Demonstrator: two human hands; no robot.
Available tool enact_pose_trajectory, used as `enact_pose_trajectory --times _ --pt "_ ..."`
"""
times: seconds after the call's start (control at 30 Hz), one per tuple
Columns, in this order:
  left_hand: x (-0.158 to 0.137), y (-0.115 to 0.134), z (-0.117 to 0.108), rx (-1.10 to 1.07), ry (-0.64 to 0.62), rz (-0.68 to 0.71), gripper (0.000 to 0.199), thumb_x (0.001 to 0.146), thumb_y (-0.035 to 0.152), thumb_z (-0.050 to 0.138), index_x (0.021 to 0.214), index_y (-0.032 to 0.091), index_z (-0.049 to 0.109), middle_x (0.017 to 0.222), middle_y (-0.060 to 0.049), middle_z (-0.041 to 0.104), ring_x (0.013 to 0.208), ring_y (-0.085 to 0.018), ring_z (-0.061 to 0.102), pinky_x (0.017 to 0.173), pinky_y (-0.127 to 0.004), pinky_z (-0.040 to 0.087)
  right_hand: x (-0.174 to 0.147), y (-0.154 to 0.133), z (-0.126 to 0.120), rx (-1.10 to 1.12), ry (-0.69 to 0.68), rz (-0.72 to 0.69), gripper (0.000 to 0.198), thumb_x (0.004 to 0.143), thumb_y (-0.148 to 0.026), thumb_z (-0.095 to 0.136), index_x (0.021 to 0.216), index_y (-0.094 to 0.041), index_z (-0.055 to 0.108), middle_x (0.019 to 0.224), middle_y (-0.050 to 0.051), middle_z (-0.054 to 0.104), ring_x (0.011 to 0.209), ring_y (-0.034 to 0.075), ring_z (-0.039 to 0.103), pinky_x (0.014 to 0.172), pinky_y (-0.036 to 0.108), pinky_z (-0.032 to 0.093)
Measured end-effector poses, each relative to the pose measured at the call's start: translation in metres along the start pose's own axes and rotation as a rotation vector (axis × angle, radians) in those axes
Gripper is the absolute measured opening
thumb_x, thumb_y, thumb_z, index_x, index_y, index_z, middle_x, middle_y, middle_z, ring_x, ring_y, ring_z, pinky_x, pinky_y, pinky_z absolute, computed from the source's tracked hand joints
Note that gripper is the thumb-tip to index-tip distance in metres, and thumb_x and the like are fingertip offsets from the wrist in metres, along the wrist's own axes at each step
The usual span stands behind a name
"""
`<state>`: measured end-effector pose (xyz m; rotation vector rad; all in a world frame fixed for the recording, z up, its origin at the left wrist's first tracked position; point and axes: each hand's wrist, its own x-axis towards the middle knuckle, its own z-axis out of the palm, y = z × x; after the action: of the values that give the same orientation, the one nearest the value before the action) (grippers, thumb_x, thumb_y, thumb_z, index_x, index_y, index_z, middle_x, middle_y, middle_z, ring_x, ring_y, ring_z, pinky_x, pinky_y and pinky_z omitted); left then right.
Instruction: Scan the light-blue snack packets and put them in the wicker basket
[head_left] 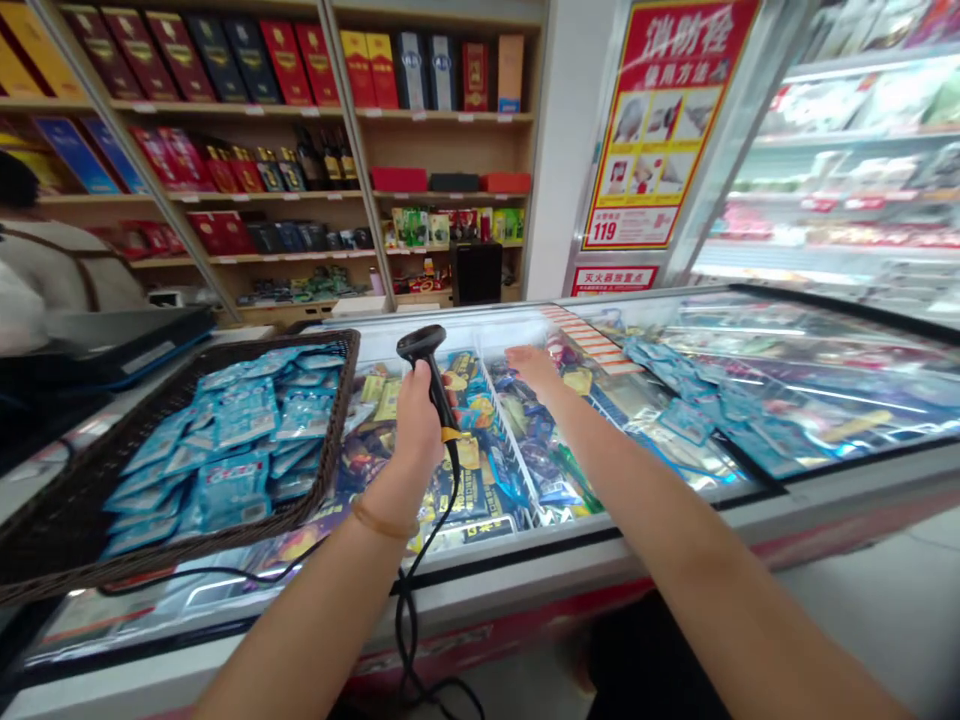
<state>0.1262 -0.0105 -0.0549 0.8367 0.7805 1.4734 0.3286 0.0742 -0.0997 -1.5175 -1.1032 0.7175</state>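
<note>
My left hand (pixel 421 415) is wrapped round a black barcode scanner (pixel 435 375), held upright above the glass-topped freezer (pixel 592 545). The scanner's head tops the fist, and its cord hangs down past the freezer's front edge. To the right, my right hand (pixel 534 368) reaches out over the freezer with nothing visible in it; its fingers show only in part and look loosely apart. Left of my left hand is a dark wicker basket (pixel 346 390) filled with small blue packets (pixel 247 410). More blue packets (pixel 686 390) lie scattered on the freezer's glass at the right.
Bagged frozen goods (pixel 525 430) show inside the freezer, split by a white wire divider (pixel 510 430). Behind stand shelves (pixel 442 115) of boxed bottles and a red fire-hydrant sign (pixel 667 120). A person (pixel 67 260) is at the left edge, beside dark counter equipment (pixel 127 345).
</note>
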Motion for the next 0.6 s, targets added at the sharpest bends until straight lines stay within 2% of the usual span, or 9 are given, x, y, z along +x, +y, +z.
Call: enact_pose_trajectory --times 0.2,0.33,0.37,0.47,0.53,0.6 --pt "0.003 -0.026 -0.005 0.007 -0.022 -0.036 0.048 0.074 0.06 0.071 0.089 0.018 0.054 0.067 0.002 0.059 0.047 -0.008 0.053 0.042 -0.018 0.04 0.013 0.028 -0.071 -0.337 0.112 -0.091 0.022 0.083 -0.016 0.061 0.101 -0.016 0.074 0.116 0.011 0.072 0.118 0.025 0.063 0.11 0.04 0.041" --pt "0.003 -0.031 -0.015 0.024 -0.007 -0.067 0.047 0.074 0.061 0.07 0.084 0.018 0.053 0.067 0.002 0.059 0.047 -0.009 0.055 0.043 -0.019 0.041 0.002 0.04 -0.13 -0.568 0.242 -0.089 0.048 0.083 -0.024 0.064 0.13 -0.014 0.063 0.14 0.019 0.057 0.136 0.035 0.047 0.114 0.049 0.033" --pt "0.003 -0.03 -0.017 0.025 -0.01 -0.073 0.047 0.074 0.061 0.07 0.084 0.018 0.054 0.067 0.002 0.059 0.048 -0.01 0.056 0.043 -0.02 0.041 -0.004 0.046 -0.146 -0.704 0.288 -0.072 0.055 0.085 -0.03 0.064 0.137 -0.014 0.058 0.145 0.02 0.052 0.138 0.036 0.045 0.113 0.05 0.033" --pt "0.002 -0.028 -0.02 0.018 -0.026 -0.076 0.048 0.075 0.062 0.07 0.086 0.018 0.055 0.068 0.001 0.059 0.05 -0.01 0.058 0.043 -0.02 0.042 -0.026 0.071 -0.201 -0.939 0.405 0.052 0.075 0.086 -0.052 0.063 0.149 -0.016 0.046 0.154 0.025 0.039 0.141 0.041 0.038 0.111 0.056 0.031" --pt "0.001 -0.026 -0.019 0.008 -0.035 -0.078 0.048 0.075 0.061 0.07 0.087 0.018 0.055 0.069 0.001 0.059 0.051 -0.01 0.058 0.044 -0.02 0.042 -0.037 0.092 -0.239 -0.977 0.547 0.184 0.089 0.084 -0.07 0.055 0.154 -0.017 0.04 0.155 0.03 0.034 0.144 0.044 0.033 0.108 0.06 0.03" --pt "-0.001 -0.026 -0.017 -0.003 -0.043 -0.09 0.048 0.074 0.06 0.071 0.088 0.018 0.055 0.071 0.001 0.06 0.052 -0.01 0.058 0.044 -0.02 0.042 -0.04 0.113 -0.274 -1.01 0.696 0.325 0.099 0.083 -0.081 0.043 0.154 -0.011 0.04 0.151 0.039 0.033 0.142 0.047 0.034 0.102 0.062 0.032"
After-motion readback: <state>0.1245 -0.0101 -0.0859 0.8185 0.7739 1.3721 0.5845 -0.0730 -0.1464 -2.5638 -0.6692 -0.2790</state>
